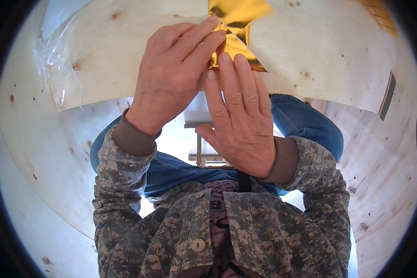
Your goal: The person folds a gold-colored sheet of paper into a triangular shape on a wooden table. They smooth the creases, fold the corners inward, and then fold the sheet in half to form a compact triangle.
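Foil in shiny gold, thin and folded with a pale slanting edge [242,52], lies at 12 o'clock in the view, near the front edge of a pale, knotty plywood board [319,51]. Whether it is one piece or two overlapping ones, I cannot tell.

It looks very light and flexible, slick on its bright face, and likely to crease or tear if pinched hard. The best hold is probably flat fingertips along the fold, or a soft pinch at the free corner towards 4 o'clock of the foil.

The bare left hand [169,74] reaches in from 7 o'clock of the foil, index and middle fingers extended side by side with their tips on it. Its thumb is hidden, so I cannot tell whether it pinches anything. The bare right hand [245,111] comes from 6 o'clock, fingers long and nearly straight, thumb spread away, fingertips at the foil's lower edge, grasping nothing visible.

Farther out, crumpled clear plastic film [55,65] lies at 10 o'clock and a blurred golden-brown object [382,16] at 2. Blue denim trousers [310,120] show beneath the board; a floral grey-brown jacket [282,227] fills 6 o'clock.
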Action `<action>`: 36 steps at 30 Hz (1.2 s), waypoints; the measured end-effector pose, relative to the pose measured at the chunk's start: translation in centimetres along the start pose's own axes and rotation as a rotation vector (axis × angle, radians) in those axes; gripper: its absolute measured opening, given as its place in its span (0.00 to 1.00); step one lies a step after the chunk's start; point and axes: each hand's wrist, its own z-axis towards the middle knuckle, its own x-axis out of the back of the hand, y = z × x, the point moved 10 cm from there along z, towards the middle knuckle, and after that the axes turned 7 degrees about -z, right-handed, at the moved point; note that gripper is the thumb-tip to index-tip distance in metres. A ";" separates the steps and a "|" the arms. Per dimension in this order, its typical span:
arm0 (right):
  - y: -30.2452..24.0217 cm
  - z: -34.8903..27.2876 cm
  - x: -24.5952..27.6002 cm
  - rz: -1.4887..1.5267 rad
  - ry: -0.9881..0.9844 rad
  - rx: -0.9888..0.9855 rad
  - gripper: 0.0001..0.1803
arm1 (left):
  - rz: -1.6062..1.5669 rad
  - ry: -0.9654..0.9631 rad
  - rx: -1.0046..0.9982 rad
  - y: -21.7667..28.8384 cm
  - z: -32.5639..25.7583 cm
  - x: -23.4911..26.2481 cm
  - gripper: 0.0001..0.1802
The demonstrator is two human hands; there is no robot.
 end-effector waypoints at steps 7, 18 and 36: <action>0.2 -0.3 -0.5 -0.019 -0.064 0.000 0.56 | 0.021 -0.051 0.012 -0.1 0.1 0.0 0.22; 0.9 0.3 -0.2 -0.104 -0.051 -0.007 0.51 | -0.056 -0.039 -0.019 -0.3 0.2 0.3 0.21; 1.0 -0.1 -0.9 -0.164 -0.126 0.004 0.55 | -0.046 -0.013 -0.026 -0.5 -0.4 -0.1 0.21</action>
